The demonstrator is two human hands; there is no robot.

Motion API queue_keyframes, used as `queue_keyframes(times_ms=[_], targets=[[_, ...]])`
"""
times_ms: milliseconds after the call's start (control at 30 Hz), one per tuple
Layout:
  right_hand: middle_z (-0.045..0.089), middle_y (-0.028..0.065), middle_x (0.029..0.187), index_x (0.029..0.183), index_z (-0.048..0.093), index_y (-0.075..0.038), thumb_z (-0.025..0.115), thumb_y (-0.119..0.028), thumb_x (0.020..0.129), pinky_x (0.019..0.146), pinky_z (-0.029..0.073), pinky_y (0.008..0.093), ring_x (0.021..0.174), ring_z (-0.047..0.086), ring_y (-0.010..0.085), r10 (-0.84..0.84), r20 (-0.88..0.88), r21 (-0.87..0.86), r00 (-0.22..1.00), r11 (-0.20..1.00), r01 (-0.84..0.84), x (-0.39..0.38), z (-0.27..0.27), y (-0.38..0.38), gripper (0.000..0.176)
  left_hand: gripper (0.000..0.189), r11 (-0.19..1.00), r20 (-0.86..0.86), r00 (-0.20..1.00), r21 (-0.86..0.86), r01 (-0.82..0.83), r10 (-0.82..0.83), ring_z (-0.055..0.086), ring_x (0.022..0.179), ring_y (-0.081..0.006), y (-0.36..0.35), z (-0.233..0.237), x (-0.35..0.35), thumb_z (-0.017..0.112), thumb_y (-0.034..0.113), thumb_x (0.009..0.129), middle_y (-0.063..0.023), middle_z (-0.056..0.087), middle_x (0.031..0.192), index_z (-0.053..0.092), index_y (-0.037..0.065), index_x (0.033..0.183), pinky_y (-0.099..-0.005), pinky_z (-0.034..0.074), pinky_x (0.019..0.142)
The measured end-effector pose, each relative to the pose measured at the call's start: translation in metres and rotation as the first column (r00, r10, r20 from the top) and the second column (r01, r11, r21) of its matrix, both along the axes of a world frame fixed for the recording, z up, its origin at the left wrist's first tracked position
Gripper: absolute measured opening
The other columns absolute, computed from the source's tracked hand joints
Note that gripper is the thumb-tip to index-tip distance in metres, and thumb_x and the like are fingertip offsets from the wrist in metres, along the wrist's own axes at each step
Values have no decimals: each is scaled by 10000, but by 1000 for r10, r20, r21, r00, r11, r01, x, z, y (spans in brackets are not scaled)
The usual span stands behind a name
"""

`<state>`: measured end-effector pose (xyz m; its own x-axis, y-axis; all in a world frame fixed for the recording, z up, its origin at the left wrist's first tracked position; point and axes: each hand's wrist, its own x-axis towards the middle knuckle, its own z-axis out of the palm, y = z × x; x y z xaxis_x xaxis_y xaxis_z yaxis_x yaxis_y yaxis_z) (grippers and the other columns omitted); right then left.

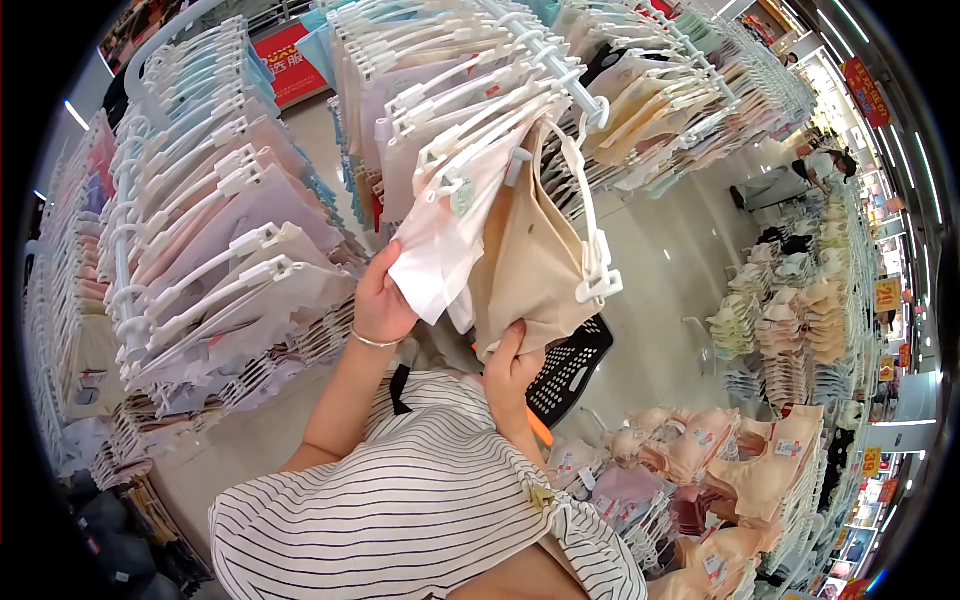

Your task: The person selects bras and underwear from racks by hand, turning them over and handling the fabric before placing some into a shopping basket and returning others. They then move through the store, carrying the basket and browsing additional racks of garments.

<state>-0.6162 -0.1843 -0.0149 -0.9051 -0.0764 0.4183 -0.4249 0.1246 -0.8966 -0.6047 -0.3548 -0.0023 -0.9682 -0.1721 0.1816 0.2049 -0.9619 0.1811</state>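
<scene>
My left hand (382, 302), with a thin bracelet at the wrist, grips the edge of pale pink underpants (445, 235) that hang on a white hanger. Some of its fingers are hidden behind the cloth. With thumb and fingers, my right hand (514, 362) pinches the lower edge of beige underpants (535, 255). Their white clip hanger (596, 270) hangs from the end of the metal rail (560, 70). The two garments hang side by side, and the beige one is pulled towards me.
A rack of pastel underwear (240, 200) stands on the left, another (660, 100) behind at the right. A black basket (575, 370) with holes is below my right hand. Bras (690, 450) hang at the lower right. Another person (800, 180) stands in the far aisle.
</scene>
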Motion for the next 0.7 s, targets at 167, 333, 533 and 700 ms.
queue_keyframes(times_ms=[167,333,533,700], targets=[[577,84,769,934,551,76,448,-37,901,620,421,258,682,533,155,-60,9,-37,998,997,60,-6,4,-1,157,522,996,-61,997,62,59,-55,485,1188,-281,1,-2,1,382,276,946,-168,464,1316,306,-47,1349,-430,368,1011],[590,79,753,891,573,69,482,-92,905,608,420,268,698,541,138,29,325,-51,945,999,-13,-9,6,6,186,465,968,-48,998,-246,-40,29,543,1107,-292,5,8,-3,359,267,953,-168,479,1289,382,-47,1295,-433,420,939],[604,74,740,877,582,65,500,-127,910,620,430,278,690,556,140,40,339,-115,940,993,-1,-14,-3,-4,212,188,437,187,854,-898,-51,486,533,993,-222,-6,-10,1,510,140,883,-83,567,1003,617,-13,857,-336,398,823],[493,144,1148,1242,383,56,588,-108,853,846,398,288,1009,496,206,148,252,22,956,987,-159,-16,-1,-7,470,96,-275,-305,631,-950,-149,713,458,1002,-206,4,9,-7,570,66,804,-78,572,1032,591,-19,764,-298,351,875]])
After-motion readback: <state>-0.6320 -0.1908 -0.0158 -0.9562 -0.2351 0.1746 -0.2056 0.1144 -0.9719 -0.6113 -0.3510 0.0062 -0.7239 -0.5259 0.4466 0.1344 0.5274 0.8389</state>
